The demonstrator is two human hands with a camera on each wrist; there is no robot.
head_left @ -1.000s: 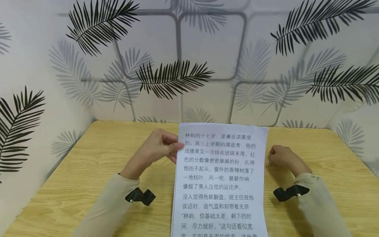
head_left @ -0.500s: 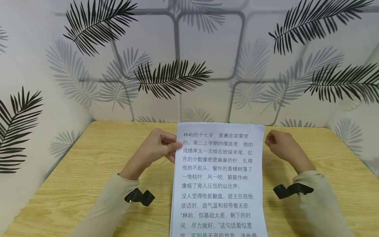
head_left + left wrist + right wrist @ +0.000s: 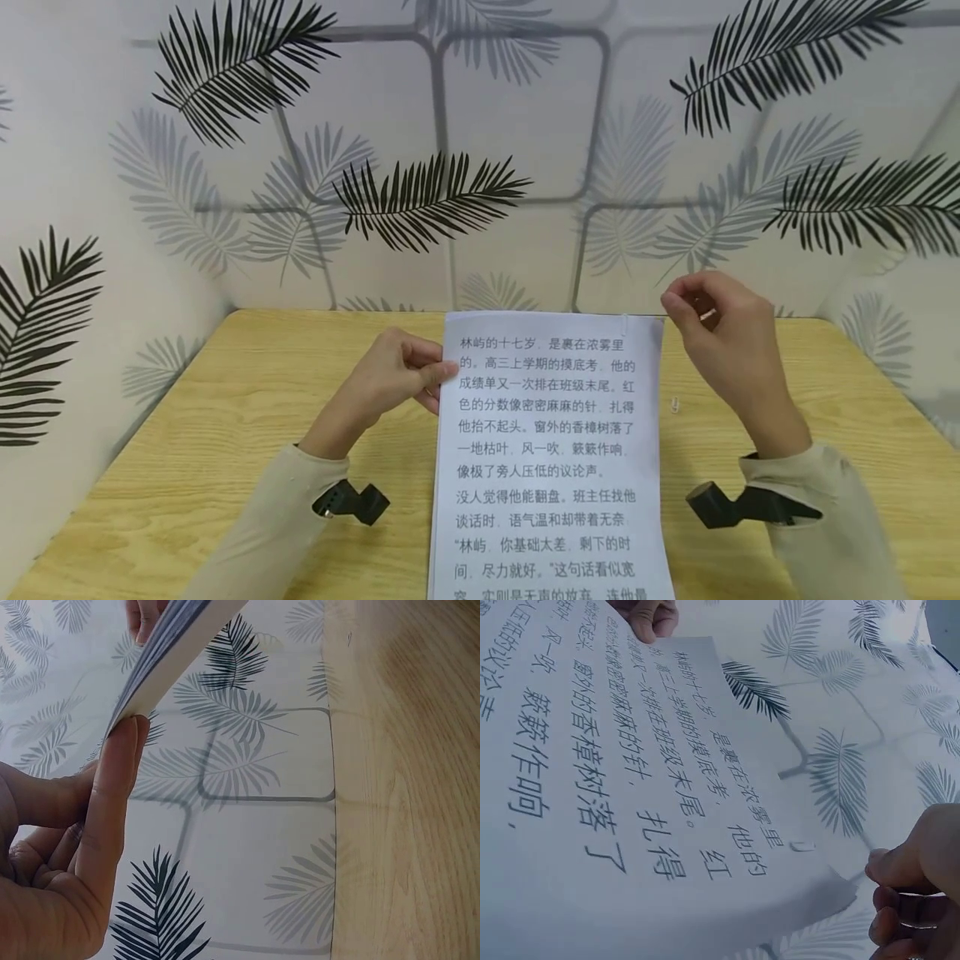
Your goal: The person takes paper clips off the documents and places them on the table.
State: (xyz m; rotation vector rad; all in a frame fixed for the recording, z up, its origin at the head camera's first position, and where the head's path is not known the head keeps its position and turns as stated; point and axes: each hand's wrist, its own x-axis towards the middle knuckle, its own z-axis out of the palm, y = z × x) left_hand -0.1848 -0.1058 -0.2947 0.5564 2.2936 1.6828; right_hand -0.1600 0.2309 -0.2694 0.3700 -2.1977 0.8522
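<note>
My left hand (image 3: 393, 371) pinches the left edge of a stack of printed sheets (image 3: 551, 442), thumb on the front and fingers behind. In the left wrist view several page edges (image 3: 161, 664) show, raised off the table. A white paper clip (image 3: 624, 325) grips the top edge near the right corner. My right hand (image 3: 731, 342) is up beside that corner, apart from it, with thumb and fingers pinched together. A small white sliver shows between them, apparently another paper clip (image 3: 707, 315), mostly hidden. One more white paper clip (image 3: 674, 406) lies on the table right of the sheets.
The wooden table (image 3: 247, 392) reaches back to a wall (image 3: 495, 242) with a palm-leaf pattern. Black camera mounts are strapped at the left wrist (image 3: 352, 502) and the right wrist (image 3: 750, 506).
My right hand has risen from the loose paper clip on the table to beside the sheets' top right corner. My left hand keeps its hold on the sheets.
</note>
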